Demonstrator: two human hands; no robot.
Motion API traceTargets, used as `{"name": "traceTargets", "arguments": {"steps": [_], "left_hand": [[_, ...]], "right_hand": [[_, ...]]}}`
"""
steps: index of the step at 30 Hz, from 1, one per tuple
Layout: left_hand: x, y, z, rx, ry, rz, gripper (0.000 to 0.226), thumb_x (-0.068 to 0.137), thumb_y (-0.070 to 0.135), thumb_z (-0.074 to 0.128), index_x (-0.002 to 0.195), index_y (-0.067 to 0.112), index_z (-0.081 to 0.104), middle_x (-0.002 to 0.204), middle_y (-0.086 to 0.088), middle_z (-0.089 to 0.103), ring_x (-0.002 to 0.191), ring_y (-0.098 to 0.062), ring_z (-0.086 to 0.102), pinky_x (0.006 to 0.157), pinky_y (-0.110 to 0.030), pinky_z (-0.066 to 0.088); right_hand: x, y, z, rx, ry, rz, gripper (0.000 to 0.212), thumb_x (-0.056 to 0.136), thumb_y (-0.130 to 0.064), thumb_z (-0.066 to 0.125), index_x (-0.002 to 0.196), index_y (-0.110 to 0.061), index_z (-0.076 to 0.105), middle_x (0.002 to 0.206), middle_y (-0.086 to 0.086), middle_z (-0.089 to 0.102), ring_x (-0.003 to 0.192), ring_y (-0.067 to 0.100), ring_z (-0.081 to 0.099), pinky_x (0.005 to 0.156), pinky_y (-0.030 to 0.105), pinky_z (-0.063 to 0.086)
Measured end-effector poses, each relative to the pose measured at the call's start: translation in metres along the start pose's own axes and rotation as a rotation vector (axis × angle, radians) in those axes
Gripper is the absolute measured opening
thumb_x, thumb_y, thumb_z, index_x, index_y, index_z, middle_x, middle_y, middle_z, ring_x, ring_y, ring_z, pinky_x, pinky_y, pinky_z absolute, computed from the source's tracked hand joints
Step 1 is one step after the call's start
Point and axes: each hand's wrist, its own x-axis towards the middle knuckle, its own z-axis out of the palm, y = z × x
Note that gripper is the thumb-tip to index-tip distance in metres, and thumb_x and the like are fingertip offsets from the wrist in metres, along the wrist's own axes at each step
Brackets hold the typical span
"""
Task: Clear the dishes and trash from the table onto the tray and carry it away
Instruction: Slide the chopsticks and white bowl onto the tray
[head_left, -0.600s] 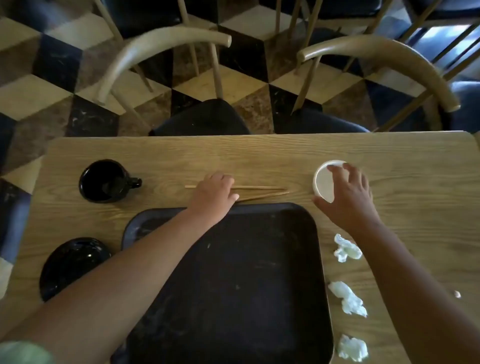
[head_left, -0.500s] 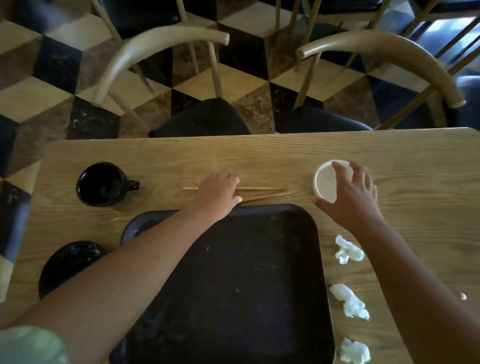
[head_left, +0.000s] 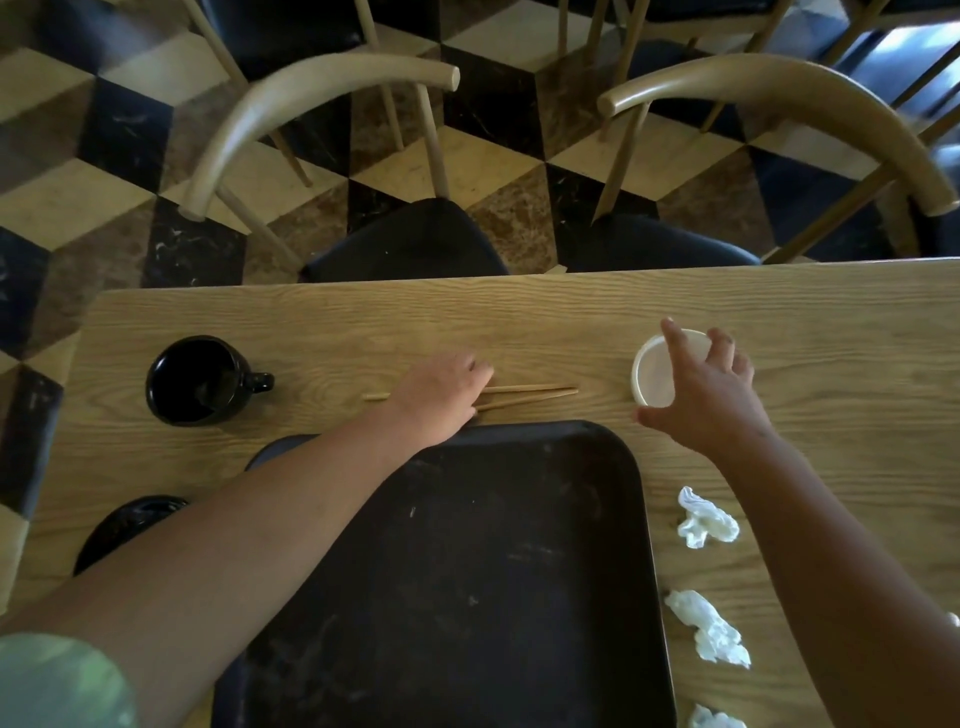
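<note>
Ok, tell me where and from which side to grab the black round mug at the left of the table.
Take the black round mug by its stubby handle, coming from its right side with the left hand. It stands upright with the handle pointing right, toward that hand, and bare wooden table lies between them.

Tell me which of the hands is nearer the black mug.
Left. The left hand rests on the chopsticks just right of the black mug; the right hand is far across at the white cup.
</note>
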Motion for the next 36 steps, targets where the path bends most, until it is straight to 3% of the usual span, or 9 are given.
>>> {"name": "traceTargets", "arguments": {"steps": [5,9,15,20,27,36], "left_hand": [[0.004,0.001,0.001,-0.023,-0.063,0.015,0.013,0.087,0.014,0.065,0.095,0.016,0.055,0.091,0.0,0.058,0.076,-0.018,0.055,0.068,-0.037,0.054],[0.009,0.005,-0.002,0.019,-0.098,0.049,0.011,0.088,0.008,0.06,0.095,0.014,0.053,0.089,0.001,0.051,0.071,-0.014,0.05,0.064,-0.031,0.051],[0.007,0.012,-0.003,0.03,-0.075,0.006,0.021,0.085,0.003,0.061,0.095,0.015,0.047,0.075,0.005,0.041,0.058,-0.008,0.037,0.053,-0.025,0.032],[0.009,0.015,-0.001,-0.017,-0.081,-0.038,0.018,0.086,0.0,0.058,0.094,0.015,0.053,0.09,0.001,0.053,0.071,-0.012,0.043,0.063,-0.026,0.036],[0.005,0.018,0.002,0.032,-0.042,-0.055,0.023,0.081,-0.004,0.062,0.097,0.013,0.058,0.089,-0.002,0.058,0.069,-0.014,0.043,0.06,-0.027,0.037],[-0.013,0.024,-0.033,0.036,0.058,-0.122,0.02,0.08,0.007,0.07,0.091,0.018,0.058,0.074,0.004,0.048,0.065,-0.013,0.048,0.055,-0.025,0.041]], "right_hand": [[0.004,-0.002,-0.005,0.014,-0.044,0.033,0.113,0.07,-0.036,0.086,0.153,-0.039,0.009,0.157,0.017,0.006,0.138,0.051,0.021,0.101,0.067,0.041],[0.006,-0.005,-0.005,0.016,-0.048,0.05,0.111,0.07,-0.035,0.086,0.151,-0.04,0.011,0.156,0.015,0.006,0.137,0.051,0.022,0.1,0.067,0.042],[0.003,-0.007,-0.006,0.024,-0.043,0.048,0.109,0.07,-0.035,0.085,0.151,-0.039,0.012,0.156,0.015,0.005,0.137,0.051,0.021,0.1,0.067,0.042],[0.003,-0.008,-0.007,0.035,-0.055,0.061,0.108,0.071,-0.034,0.085,0.151,-0.039,0.012,0.156,0.015,0.005,0.136,0.049,0.022,0.1,0.067,0.042],[0.003,-0.006,-0.007,0.026,-0.056,0.05,0.107,0.069,-0.037,0.085,0.149,-0.04,0.014,0.154,0.015,0.008,0.134,0.048,0.025,0.098,0.066,0.044],[-0.004,-0.014,-0.018,-0.047,-0.057,0.019,0.108,0.066,-0.048,0.084,0.147,-0.038,0.014,0.149,0.017,0.017,0.129,0.047,0.033,0.089,0.06,0.05]]}}
